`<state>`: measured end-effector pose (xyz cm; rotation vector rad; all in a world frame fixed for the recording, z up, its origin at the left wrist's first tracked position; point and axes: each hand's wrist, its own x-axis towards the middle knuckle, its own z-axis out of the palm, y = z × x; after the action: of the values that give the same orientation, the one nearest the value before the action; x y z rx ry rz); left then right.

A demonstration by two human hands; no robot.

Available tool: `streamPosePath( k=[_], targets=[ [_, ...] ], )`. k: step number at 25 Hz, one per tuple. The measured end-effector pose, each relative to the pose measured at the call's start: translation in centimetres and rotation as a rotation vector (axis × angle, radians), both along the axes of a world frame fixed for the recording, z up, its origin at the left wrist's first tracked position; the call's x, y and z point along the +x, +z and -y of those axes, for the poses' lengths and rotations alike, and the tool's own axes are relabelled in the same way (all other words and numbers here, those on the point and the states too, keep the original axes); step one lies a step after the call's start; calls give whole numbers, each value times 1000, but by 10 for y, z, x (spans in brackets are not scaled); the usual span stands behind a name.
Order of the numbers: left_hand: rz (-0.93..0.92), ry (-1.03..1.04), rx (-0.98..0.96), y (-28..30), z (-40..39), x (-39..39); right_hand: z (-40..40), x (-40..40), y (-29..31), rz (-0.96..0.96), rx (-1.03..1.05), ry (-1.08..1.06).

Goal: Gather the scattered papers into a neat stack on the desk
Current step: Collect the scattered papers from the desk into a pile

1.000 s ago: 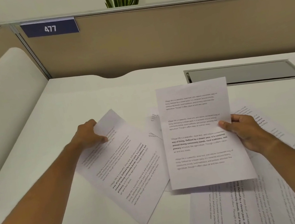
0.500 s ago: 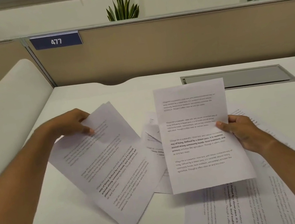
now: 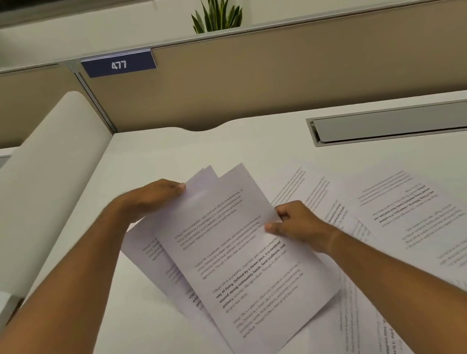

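A loose bundle of printed sheets (image 3: 241,263) stands tilted above the white desk (image 3: 221,147), fanned at its top corners. My left hand (image 3: 151,197) grips the bundle's upper left corner. My right hand (image 3: 293,222) pinches the right edge of the front sheet. More printed pages lie flat on the desk: one (image 3: 421,221) to the right, one (image 3: 306,192) behind my right hand, and one (image 3: 363,335) under my right forearm, partly hidden.
A grey cable hatch (image 3: 403,122) is set into the desk at the back right. A curved white divider (image 3: 36,196) rises on the left. A beige partition (image 3: 270,76) with a blue sign "477" (image 3: 119,65) closes the back.
My right hand has carried its sheet left onto the sheets in my left hand, so both hands now hold one bundle. The view has tilted up a little.
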<state>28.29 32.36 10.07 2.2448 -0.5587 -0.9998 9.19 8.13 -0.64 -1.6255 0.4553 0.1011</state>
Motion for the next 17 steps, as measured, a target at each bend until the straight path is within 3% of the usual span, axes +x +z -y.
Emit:
streamPosePath(
  k=[2, 6, 11, 15, 17],
  targets=[
    [-12, 9, 0, -2, -4, -3, -7, 8, -1, -17, -22, 9],
    [329, -138, 142, -10, -6, -5, -18, 19, 2, -3, -48, 41],
    [572, -238, 168, 34, 0, -11, -26, 38, 30, 132, -180, -2],
    [733, -302, 150, 92, 11, -22, -30, 58, 66, 254, -19, 95],
    [795, -211, 45, 113, 7, -24, -28, 65, 78, 308, 45, 54]
  ],
)
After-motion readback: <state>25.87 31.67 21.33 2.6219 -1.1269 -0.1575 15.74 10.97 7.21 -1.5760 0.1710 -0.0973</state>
